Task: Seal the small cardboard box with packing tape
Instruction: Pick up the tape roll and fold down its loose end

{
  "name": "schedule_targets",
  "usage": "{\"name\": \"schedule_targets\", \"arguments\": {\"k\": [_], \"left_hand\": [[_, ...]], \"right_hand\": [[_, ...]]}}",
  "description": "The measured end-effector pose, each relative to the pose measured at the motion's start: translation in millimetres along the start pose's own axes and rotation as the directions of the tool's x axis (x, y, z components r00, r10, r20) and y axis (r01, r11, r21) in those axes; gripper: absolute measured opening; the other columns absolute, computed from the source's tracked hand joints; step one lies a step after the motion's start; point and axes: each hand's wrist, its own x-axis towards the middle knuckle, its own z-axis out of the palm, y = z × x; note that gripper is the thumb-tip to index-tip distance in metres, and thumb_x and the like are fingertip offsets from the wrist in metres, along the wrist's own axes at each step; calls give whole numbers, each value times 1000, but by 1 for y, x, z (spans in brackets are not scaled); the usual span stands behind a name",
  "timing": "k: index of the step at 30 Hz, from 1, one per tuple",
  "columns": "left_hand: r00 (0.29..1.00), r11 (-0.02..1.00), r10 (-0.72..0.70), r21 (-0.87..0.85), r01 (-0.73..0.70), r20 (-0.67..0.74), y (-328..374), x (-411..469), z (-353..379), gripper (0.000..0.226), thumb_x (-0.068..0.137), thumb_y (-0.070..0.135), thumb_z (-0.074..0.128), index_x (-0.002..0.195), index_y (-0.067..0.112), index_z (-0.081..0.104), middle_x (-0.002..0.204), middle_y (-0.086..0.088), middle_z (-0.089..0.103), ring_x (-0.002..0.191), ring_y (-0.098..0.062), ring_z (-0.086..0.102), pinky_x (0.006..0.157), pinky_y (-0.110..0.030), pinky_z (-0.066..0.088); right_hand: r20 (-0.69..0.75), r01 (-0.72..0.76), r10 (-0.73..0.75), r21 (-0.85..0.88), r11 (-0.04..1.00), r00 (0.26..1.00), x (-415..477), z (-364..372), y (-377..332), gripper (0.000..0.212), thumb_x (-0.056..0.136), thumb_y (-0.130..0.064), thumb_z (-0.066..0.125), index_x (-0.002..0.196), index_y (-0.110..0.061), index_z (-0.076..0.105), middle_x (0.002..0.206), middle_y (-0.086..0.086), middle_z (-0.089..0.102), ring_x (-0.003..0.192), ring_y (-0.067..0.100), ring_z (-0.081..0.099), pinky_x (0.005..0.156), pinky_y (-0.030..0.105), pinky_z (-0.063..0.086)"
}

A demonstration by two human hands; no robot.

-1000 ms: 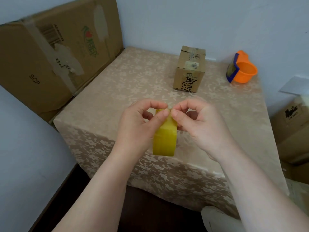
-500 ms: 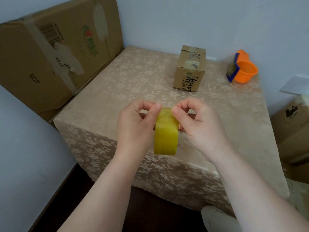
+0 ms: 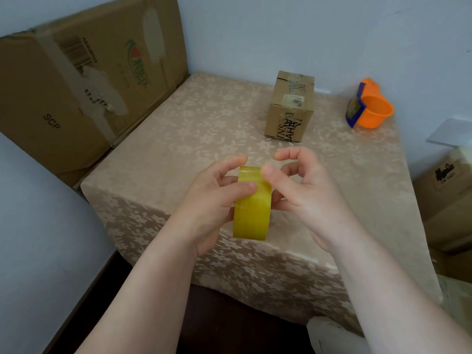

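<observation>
A yellow roll of packing tape [image 3: 251, 215] is held upright on edge above the near part of the table. My left hand [image 3: 212, 200] grips it from the left, thumb lying across its top face. My right hand [image 3: 304, 198] is at its right side, thumb tip pressed on the roll's upper edge, the other fingers curled and spread apart. The small cardboard box [image 3: 291, 108] stands further back on the table, well beyond both hands, with old tape and black lettering on it.
The table [image 3: 178, 139] wears a beige flowered cloth. An orange and blue tape dispenser [image 3: 367, 108] sits at the far right corner. A big cardboard box [image 3: 76, 80] leans against the wall on the left. More cartons [image 3: 449, 200] stand to the right.
My right index finger has lifted off the roll and the fingers have spread. The left thumb slid down across the roll's face. The roll stays in about the same place.
</observation>
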Motion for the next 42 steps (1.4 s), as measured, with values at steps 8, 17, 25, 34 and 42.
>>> {"name": "schedule_targets", "arguments": {"k": [8,17,25,34,42], "left_hand": [[978,999,50,-6,-50,204,-4,-2,-3,73,71,-3,56,139,18,39,96,-1,74,91,-12,68,80,-25,55],[955,991,105,51,-124,277,-7,-1,-2,64,70,-9,52,125,24,53,111,-1,71,103,-10,64,89,-24,50],[963,990,90,81,-114,253,-7,-1,-2,72,70,-4,54,138,17,43,100,-7,74,98,-17,67,90,-23,49],[991,994,105,4,-105,88,-1,-2,-2,42,82,1,59,118,23,58,76,0,75,78,-8,69,82,-22,47],[950,872,311,405,-276,-22,-2,-3,-1,26,80,14,68,94,36,72,97,10,63,91,-5,55,85,-18,42]], "right_hand": [[121,-71,78,-63,995,990,-2,2,4,63,71,-46,76,124,-40,45,107,-5,63,94,14,66,84,41,56],[-21,-31,32,80,996,999,1,5,10,52,62,-29,85,107,-29,59,87,-2,70,83,16,70,77,37,58],[-47,-26,28,59,998,998,4,0,8,26,89,-46,55,99,-26,67,85,6,72,74,14,69,63,27,54],[120,15,-13,-17,1000,993,4,1,13,42,87,-39,61,127,-30,54,113,-3,68,100,13,67,92,41,54],[97,-45,41,35,998,994,4,-3,10,33,99,-40,39,126,-33,57,124,-6,64,111,13,62,97,43,51]]}}
